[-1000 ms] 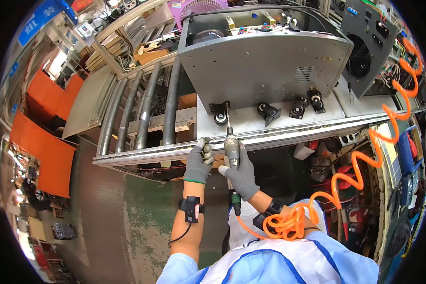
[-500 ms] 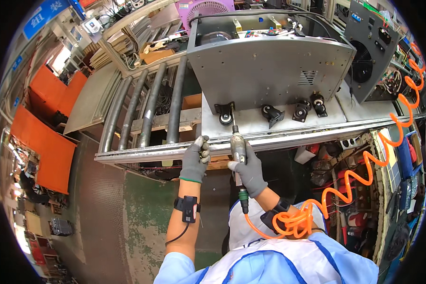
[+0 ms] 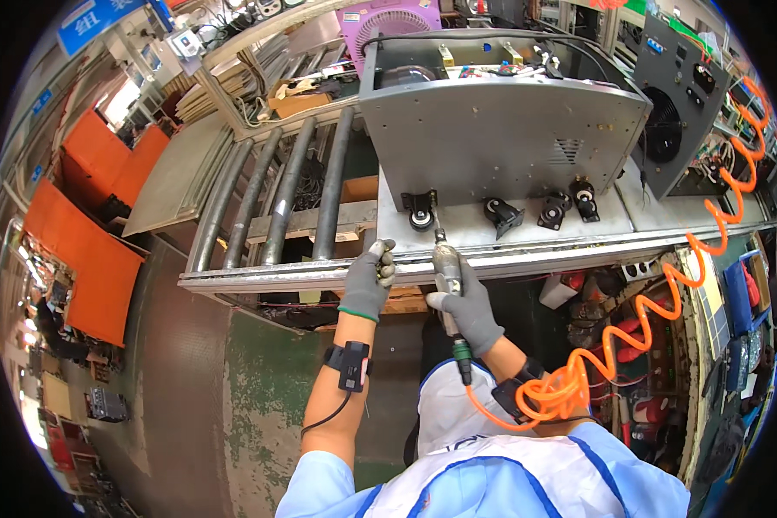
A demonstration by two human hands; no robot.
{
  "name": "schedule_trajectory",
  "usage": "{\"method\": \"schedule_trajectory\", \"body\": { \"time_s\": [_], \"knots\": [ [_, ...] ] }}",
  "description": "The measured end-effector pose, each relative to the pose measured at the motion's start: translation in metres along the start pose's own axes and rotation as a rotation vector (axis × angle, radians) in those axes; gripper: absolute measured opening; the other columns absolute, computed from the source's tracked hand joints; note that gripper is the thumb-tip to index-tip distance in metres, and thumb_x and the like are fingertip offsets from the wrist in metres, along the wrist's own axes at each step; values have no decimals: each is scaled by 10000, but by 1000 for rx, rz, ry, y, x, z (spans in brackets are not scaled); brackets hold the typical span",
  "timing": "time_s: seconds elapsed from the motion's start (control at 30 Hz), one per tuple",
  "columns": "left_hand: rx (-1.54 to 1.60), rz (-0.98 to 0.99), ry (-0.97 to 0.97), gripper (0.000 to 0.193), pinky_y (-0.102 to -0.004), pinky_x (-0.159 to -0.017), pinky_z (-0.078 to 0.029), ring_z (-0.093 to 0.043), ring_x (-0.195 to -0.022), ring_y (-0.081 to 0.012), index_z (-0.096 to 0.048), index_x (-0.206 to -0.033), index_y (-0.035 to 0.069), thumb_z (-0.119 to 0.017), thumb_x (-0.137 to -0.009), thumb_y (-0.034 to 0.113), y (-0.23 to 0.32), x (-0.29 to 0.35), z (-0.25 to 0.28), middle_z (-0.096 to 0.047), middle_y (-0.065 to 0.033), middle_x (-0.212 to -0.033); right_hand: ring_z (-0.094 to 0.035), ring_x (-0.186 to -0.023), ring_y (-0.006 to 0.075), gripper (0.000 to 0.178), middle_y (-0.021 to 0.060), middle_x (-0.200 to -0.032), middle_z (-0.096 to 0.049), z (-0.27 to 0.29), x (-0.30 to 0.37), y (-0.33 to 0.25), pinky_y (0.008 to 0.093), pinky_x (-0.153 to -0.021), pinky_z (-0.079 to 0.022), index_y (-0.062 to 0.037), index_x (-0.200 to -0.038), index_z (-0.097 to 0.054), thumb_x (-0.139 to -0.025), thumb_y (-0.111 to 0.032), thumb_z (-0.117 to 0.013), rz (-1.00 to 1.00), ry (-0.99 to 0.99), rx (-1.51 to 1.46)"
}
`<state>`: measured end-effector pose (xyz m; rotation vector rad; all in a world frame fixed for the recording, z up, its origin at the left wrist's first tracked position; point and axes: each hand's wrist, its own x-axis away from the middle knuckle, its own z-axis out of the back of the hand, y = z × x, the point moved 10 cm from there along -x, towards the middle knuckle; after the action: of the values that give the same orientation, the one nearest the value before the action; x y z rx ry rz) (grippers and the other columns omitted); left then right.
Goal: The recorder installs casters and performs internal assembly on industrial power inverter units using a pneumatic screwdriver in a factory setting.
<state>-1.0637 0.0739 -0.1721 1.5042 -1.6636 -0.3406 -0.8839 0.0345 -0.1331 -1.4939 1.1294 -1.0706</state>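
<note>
Gray-gloved, your right hand (image 3: pixel 471 315) wraps round the power screwdriver (image 3: pixel 446 266), its bit pointing up beside the black wheel (image 3: pixel 420 217) at the lower left corner of the metal case (image 3: pixel 501 138). Your left hand (image 3: pixel 370 281) curls near the counter (image 3: pixel 623 210) edge; I cannot tell whether it pinches anything. Three more wheels (image 3: pixel 502 216) sit rightward.

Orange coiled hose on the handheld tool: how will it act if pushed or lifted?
The orange coiled hose is probably springy rather than limp: even its stretched-out stretch stays in loops. It looks light for its length, being slim tubing. A tug would likely carry to the handheld tool in the right hand, since it connects at the green fitting.
</note>
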Motion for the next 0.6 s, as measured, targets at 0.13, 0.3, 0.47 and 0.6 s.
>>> {"method": "schedule_trajectory", "body": {
  "time_s": [0.13,0.3,0.47,0.6],
  "knots": [
    [-49,12,-7,208,-185,-368,-248,-342,-455,-57,-506,-970,27,-469,-907,222,4,-17,-17,-443,19,-618,-535,-901,183,828,138,-1032,-542,-1,0,-9,285,-799,-431,19,-1311,-288,-611,-181,-684,43,-35,105],
    [-40,91,45,199,-204,-368,-249,-337,-440,-71,-527,-944,40,-480,-900,228,1,-39,-24,-416,19,-580,-525,-950,189,898,153,-1086,-515,-2,21,-3,285,-830,-419,19,-1351,-197,-617,-175,-677,62,-14,223],
    [-84,118,-8,217,-200,-380,-232,-299,-445,-67,-522,-929,29,-448,-915,232,2,-44,-31,-388,24,-578,-458,-1016,151,907,109,-1193,-447,8,32,-9,256,-892,-367,1,-1360,-218,-596,-164,-679,-68,-80,43],
    [-151,135,-53,215,-201,-382,-216,-286,-428,-73,-526,-889,39,-437,-918,233,5,-42,-38,-381,19,-564,-510,-937,109,910,103,-1081,-518,4,43,-28,242,-807,-434,-51,-1372,-204,-605,-92,-691,-40,-233,262]
  ]
}}
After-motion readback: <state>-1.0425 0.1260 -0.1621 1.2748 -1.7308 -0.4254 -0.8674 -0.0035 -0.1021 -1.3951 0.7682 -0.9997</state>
